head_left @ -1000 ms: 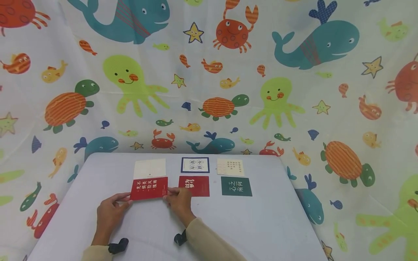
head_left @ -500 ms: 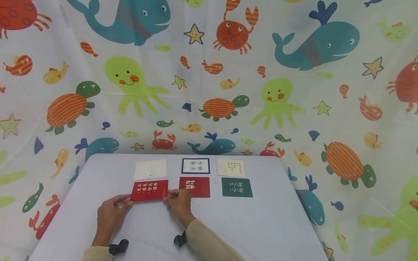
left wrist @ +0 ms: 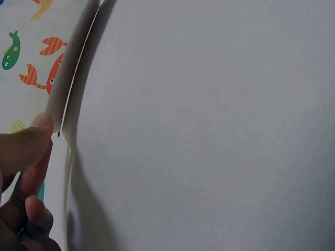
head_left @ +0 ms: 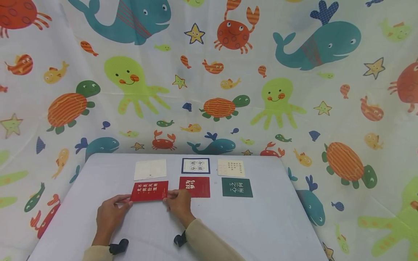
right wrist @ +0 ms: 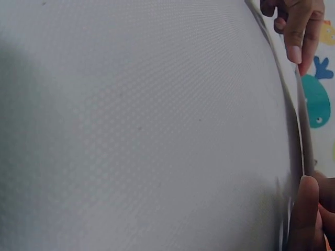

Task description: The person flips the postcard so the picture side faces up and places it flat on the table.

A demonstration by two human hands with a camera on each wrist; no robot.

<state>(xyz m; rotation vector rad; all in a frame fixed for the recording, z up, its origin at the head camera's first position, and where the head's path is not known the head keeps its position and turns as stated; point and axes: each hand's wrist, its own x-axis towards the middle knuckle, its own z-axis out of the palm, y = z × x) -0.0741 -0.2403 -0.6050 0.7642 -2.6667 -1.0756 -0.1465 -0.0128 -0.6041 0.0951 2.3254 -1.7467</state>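
In the head view a red card (head_left: 149,191) with white characters is pinched at both ends, near the left of the table. My left hand (head_left: 111,215) holds its near left corner between thumb and fingers. My right hand (head_left: 180,206) pinches the right end, its fingers overlapping a second red card (head_left: 203,186) in the view. Seen from the left wrist, the held card (left wrist: 77,68) is nearly edge-on above the white surface and casts a shadow. The right wrist view shows the held card's thin edge (right wrist: 302,125) between both hands. Just beyond it lies a whitish card (head_left: 150,169).
A blue-bordered card (head_left: 196,166) and a cream card (head_left: 230,168) with writing lie along the back. In front of the cream one is a green card (head_left: 237,187). The white table (head_left: 248,228) meets a curtain (head_left: 209,79) printed with sea animals behind.
The held card's far edge has dropped slightly toward me, so it sits flatter and a thin gap now shows before the whitish card. Both hands keep their grip, almost still.
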